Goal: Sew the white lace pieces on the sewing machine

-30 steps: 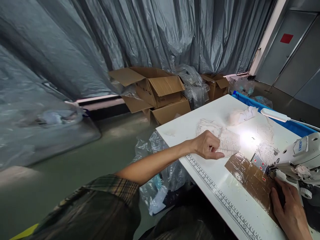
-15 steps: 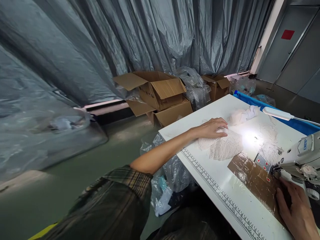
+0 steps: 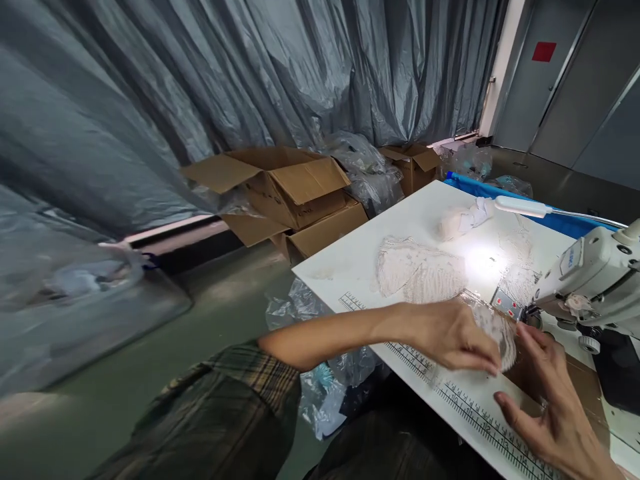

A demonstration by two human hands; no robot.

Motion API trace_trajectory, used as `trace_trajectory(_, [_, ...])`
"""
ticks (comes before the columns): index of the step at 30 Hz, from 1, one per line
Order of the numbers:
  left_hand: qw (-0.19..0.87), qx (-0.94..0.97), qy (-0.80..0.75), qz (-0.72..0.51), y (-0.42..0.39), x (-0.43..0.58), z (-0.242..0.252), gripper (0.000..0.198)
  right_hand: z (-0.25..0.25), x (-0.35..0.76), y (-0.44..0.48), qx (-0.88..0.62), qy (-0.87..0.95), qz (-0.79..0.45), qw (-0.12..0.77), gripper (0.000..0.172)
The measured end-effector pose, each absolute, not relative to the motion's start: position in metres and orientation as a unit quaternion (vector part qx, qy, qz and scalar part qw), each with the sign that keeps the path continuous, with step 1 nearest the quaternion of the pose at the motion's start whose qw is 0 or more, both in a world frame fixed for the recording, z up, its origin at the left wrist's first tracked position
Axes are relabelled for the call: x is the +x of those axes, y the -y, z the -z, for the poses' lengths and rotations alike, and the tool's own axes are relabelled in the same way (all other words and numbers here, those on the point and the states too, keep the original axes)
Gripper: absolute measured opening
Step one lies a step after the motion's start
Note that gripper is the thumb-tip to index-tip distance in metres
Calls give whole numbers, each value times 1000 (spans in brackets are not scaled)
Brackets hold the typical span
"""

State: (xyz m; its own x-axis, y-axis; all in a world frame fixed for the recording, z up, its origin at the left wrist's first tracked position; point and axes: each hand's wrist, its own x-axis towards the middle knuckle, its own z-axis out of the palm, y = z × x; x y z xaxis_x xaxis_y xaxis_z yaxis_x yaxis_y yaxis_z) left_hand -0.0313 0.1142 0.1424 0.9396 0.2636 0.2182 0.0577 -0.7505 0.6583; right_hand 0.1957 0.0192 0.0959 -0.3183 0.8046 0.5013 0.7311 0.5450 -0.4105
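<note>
My left hand (image 3: 450,333) pinches a small white lace piece (image 3: 497,327) just above the near part of the white sewing table (image 3: 360,273). My right hand (image 3: 550,400) is beside it, fingers spread, with the upper fingertips touching the same lace piece. Both hands hover over the printed ruler (image 3: 470,407) along the table's front edge. A stack of white lace pieces (image 3: 417,273) lies further back on the table. A white sewing machine (image 3: 595,280) stands at the right, its lamp lighting the table.
A crumpled pale cloth (image 3: 463,220) lies at the table's far end, under a white lamp bar (image 3: 523,208). Open cardboard boxes (image 3: 295,193) and clear plastic bags (image 3: 330,373) sit on the floor left of the table. Grey plastic sheeting hangs behind.
My left hand left the lace stack and came toward me holding one lace piece. My right hand lifted from beside the machine and met it.
</note>
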Motion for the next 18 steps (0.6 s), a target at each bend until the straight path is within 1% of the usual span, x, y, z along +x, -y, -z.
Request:
trace_trajectory(1, [361, 919, -75, -140, -106, -25, -145, 24, -101, 193, -13, -472, 815, -95, 322, 61])
trace_trajectory(3, [399, 905, -67, -134, -94, -17, -151, 20, -110, 192, 1, -475, 815, -201, 262, 42])
trace_trajectory(4, [419, 895, -71, -134, -91, -16, -154, 17, -113, 193, 8, -484, 803, -255, 234, 36])
trace_trajectory(5, [440, 885, -78, -132, -90, -15, -157, 16, -115, 194, 16, -498, 783, -299, 222, 34])
trace_trajectory(8, [496, 854, -104, -118, -97, -16, -161, 22, -116, 203, 31, -540, 706, -386, 246, 37])
trace_trajectory(11, [493, 854, -129, -102, -113, -12, -153, 30, -112, 214, 24, -550, 636, -472, 265, 45])
trace_trajectory(13, [433, 880, -168, -97, -125, -8, -144, 30, -110, 223, 10, -579, 598, -495, 250, 54])
trace_trajectory(14, [380, 898, -199, -96, -131, -6, -139, 29, -109, 227, 1, -613, 585, -468, 252, 59])
trace_trajectory(16, [221, 928, -284, -98, -144, -6, -129, 26, -109, 234, -14, -671, 583, -390, 240, 60])
trace_trajectory(18, [70, 928, -354, -93, -155, -10, -119, 25, -109, 239, -24, -704, 585, -329, 234, 57])
